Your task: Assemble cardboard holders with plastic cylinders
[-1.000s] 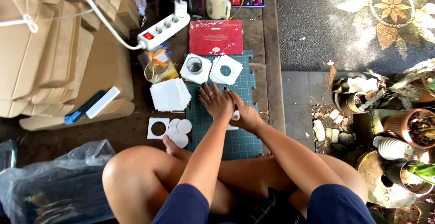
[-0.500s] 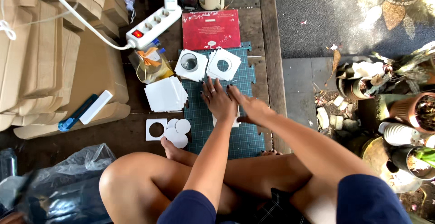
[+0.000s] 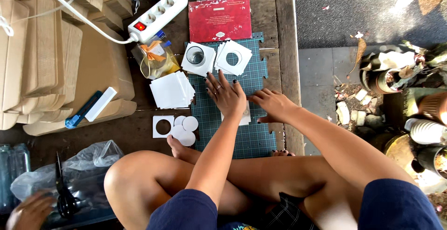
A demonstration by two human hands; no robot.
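My left hand [image 3: 226, 95] lies flat with fingers spread on a white card square [image 3: 245, 117], pressing it onto the green cutting mat [image 3: 242, 139]. Close to its right, my right hand [image 3: 274, 104] rests on the mat with fingers curled toward the card's edge; anything in it is hidden. At the mat's far end lie two stacks of white squares with round holes [image 3: 233, 57], and a glass [image 3: 196, 56] stands on the left stack. Left of the mat are plain white squares [image 3: 171, 89], cut white discs [image 3: 184, 130] and one holed square [image 3: 163, 126].
A red booklet [image 3: 220, 18] and a white power strip [image 3: 157, 17] lie beyond the mat. Folded cardboard boxes [image 3: 51, 67] and a blue cutter [image 3: 84, 110] are on the left. Bottom left, another person's hand [image 3: 28, 211] is by scissors [image 3: 63, 197] and a plastic bag [image 3: 84, 174]. Plant pots [image 3: 419, 118] stand on the right.
The view has shifted slightly. Both my hands stay on the mat over the white card, with the right hand drawn a little closer to the left.
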